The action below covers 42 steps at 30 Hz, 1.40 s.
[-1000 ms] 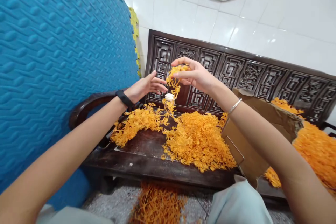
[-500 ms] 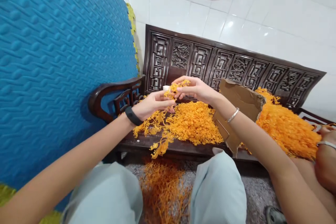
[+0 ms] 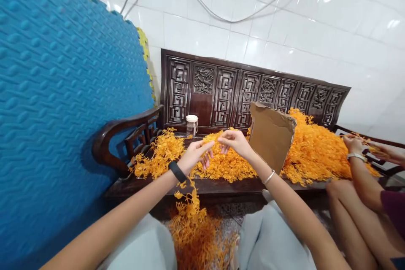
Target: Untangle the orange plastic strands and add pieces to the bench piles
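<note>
Several orange strands hang below the left fingers

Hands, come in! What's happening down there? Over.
Left hand and right hand close together before the orange pile; grip hard to make out. Orange strands hanging below the left hand. Cardboard standing at the pile's right, not blocking the hands.

Far left, foam mat beside the armrest! Along the table, left to right: left heap, middle heap, cardboard, right heap. Behind the first two, cup, just before the backrest. Out front of the middle heap, left hand and right hand; strand dangling below the left wrist, above the pile between the knees. Far right, beside the right heap, another person's hand.
</note>
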Motion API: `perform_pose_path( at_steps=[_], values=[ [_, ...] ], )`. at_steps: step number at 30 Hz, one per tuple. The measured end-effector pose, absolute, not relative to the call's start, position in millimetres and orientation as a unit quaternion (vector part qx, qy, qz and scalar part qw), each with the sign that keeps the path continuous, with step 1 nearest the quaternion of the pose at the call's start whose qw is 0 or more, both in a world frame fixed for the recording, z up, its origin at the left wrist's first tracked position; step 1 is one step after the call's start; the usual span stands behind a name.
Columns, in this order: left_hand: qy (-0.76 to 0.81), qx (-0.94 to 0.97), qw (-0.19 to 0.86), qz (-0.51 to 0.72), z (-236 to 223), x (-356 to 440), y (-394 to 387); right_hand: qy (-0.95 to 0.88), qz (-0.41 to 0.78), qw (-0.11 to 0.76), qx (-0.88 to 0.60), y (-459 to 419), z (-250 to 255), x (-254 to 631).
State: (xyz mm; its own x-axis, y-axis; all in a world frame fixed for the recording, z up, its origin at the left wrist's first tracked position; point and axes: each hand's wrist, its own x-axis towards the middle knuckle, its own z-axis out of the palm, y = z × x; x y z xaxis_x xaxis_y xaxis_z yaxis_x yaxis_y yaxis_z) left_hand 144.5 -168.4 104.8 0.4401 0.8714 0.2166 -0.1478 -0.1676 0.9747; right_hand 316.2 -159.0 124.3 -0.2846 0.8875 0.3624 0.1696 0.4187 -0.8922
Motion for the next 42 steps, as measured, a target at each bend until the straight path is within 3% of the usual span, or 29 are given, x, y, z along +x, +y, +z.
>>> perform_pose_path(
  at_steps=[4, 11, 13, 16, 19, 27, 33, 42],
  values=[
    [0.319, 0.615, 0.55, 0.466, 104, 153, -159, -0.703, 0.389, 0.479, -0.353, -154, 116, 328],
    [0.348, 0.617, 0.563, 0.426, 89, 160, -185, -0.802, 0.235, 0.369, -0.406, -174, 117, 353],
    [0.359, 0.615, 0.564, 0.419, 85, 158, -197, -0.768, 0.167, 0.435, -0.44, -173, 119, 376],
    [0.405, 0.62, 0.542, 0.397, 75, 156, -209, -0.637, 0.093, 0.603, -0.471, -161, 123, 419],
    [0.426, 0.636, 0.523, 0.375, 65, 158, -213, -0.567, 0.122, 0.673, -0.459, -143, 125, 445],
    [0.475, 0.636, 0.498, 0.349, 63, 168, -208, -0.534, 0.339, 0.661, -0.403, -78, 128, 426],
    [0.426, 0.727, 0.459, 0.281, 53, 174, -209, -0.585, 0.324, 0.611, -0.423, -43, 128, 414],
    [0.399, 0.889, 0.202, 0.1, 49, 179, -222, -0.643, 0.29, 0.561, -0.434, 0, 119, 427]
  ],
)
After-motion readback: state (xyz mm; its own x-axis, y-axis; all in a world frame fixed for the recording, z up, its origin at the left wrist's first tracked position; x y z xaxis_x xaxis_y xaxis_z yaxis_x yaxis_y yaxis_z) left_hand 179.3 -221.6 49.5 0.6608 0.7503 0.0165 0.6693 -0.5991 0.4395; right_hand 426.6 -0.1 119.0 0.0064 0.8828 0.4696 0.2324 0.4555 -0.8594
